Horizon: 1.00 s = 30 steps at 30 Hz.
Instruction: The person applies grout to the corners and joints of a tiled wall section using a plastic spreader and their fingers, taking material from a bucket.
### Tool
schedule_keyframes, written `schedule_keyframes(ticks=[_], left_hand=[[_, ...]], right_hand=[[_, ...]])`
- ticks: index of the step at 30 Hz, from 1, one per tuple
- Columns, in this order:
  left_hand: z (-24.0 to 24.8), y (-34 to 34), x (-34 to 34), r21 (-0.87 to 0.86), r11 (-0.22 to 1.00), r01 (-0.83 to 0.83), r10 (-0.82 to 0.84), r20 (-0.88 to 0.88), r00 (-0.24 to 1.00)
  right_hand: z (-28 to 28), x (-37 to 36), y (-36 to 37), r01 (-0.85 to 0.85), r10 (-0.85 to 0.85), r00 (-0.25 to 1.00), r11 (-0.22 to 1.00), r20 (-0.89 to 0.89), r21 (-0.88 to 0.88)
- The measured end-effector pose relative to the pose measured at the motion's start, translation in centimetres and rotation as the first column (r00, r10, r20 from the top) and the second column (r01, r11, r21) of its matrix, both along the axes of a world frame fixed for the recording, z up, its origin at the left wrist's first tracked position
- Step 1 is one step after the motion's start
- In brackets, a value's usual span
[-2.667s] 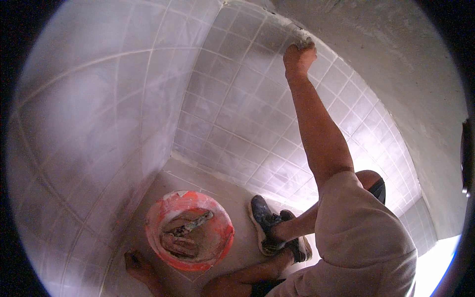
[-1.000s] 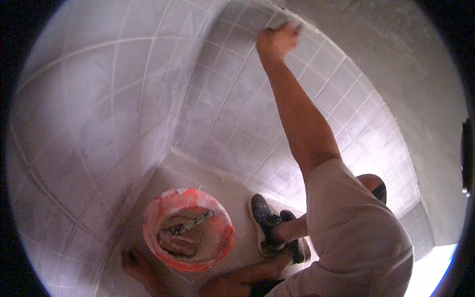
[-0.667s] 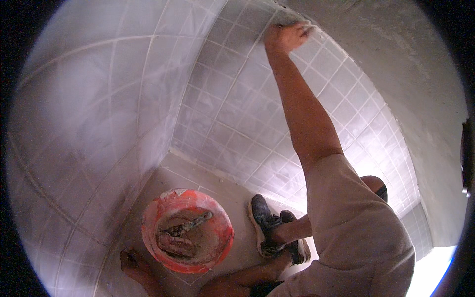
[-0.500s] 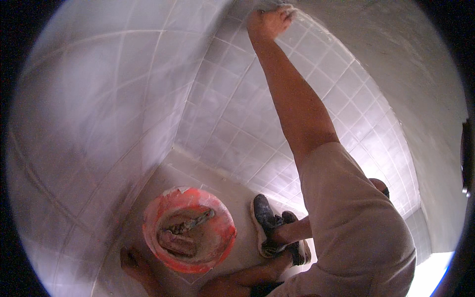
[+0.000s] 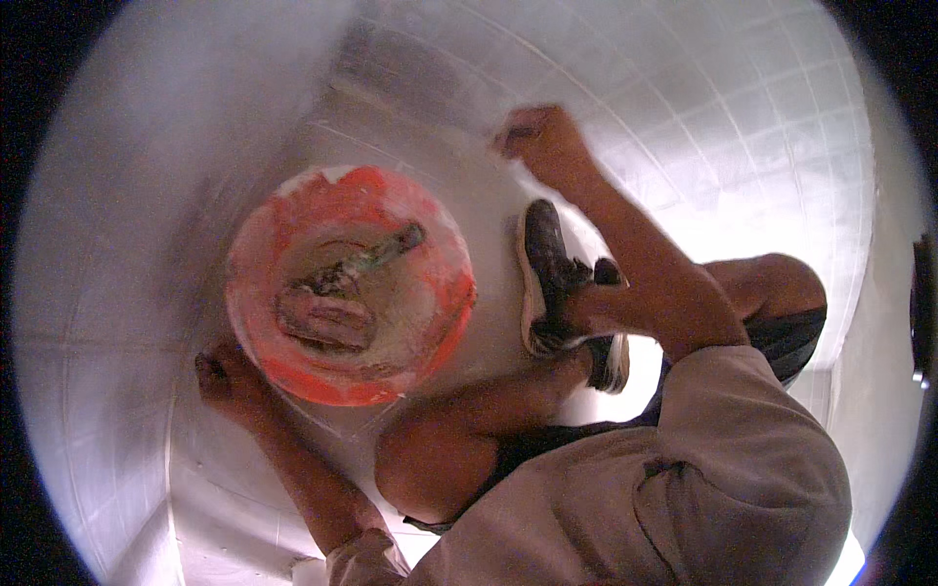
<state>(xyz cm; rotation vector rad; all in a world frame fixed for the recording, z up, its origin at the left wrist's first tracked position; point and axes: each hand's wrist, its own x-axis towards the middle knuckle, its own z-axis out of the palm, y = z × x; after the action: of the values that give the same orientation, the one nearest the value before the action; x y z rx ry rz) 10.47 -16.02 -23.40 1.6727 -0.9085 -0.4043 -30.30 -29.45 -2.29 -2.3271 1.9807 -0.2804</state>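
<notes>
An orange-red bucket point(image 5: 256, 283) stands on the floor at the left, its rim and inside smeared with pale paste. In it lies a trowel-like tool with a greenish handle point(image 5: 386, 249); its other end is coated and rests by a pinkish-grey lump or block point(image 5: 327, 320). My left hand point(image 5: 230, 383) is closed beside the bucket's near left rim, and what it holds, if anything, is hidden. My right hand point(image 5: 547, 146) hovers beyond my shoe, to the right of the bucket. Its fingers are curled and somewhat blurred; anything in them is too small to make out.
Tiled walls point(image 5: 782, 107) rise close on the left, ahead and right. My dark shoes point(image 5: 547, 264) and bent knee point(image 5: 435, 469) are just right of the bucket. Bright light falls on the right wall's foot.
My right hand has come down from the top of the tiled wall toward the bucket. The view has tipped lower, so the bucket and my left hand appear higher. My left hand stays closed.
</notes>
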Motion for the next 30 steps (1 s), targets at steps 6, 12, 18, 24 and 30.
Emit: schedule_keyframes(ticks=[6, 12, 18, 24, 30], left_hand=[[-2.5, 0.1, 3.4, 0.026, 0.995, -0.099, 0.102, -0.168, 0.981], [-1.3, -0.6, 1.6, -0.07, 0.997, -0.02, -0.003, -0.309, 0.951], [-1.1, -0.8, 0.3, -0.125, 0.992, 0.014, -0.029, -0.115, 0.993], [-4.4, 1.8, 3.4, 0.026, 0.998, 0.052, -0.047, -0.163, 0.985], [-6.1, 1.4, 2.1, 0.128, 0.979, -0.156, 0.164, -0.056, 0.985]], right_hand=[[-12.1, -3.4, 1.7, 0.254, -0.265, 0.942, 0.964, 0.205, 0.079], [-16.8, -5.6, -5.8, 0.154, -0.163, 0.986, 0.975, -0.042, -0.161], [-18.3, -4.3, -6.9, 0.095, -0.027, 0.922, 0.983, -0.386, 0.159], [-9.2, -1.1, -4.0, 0.008, -0.022, 0.998, 0.981, -0.065, -0.196], [14.3, -0.4, -4.1, 0.016, 0.146, 0.944, 0.876, 0.296, -0.483]])
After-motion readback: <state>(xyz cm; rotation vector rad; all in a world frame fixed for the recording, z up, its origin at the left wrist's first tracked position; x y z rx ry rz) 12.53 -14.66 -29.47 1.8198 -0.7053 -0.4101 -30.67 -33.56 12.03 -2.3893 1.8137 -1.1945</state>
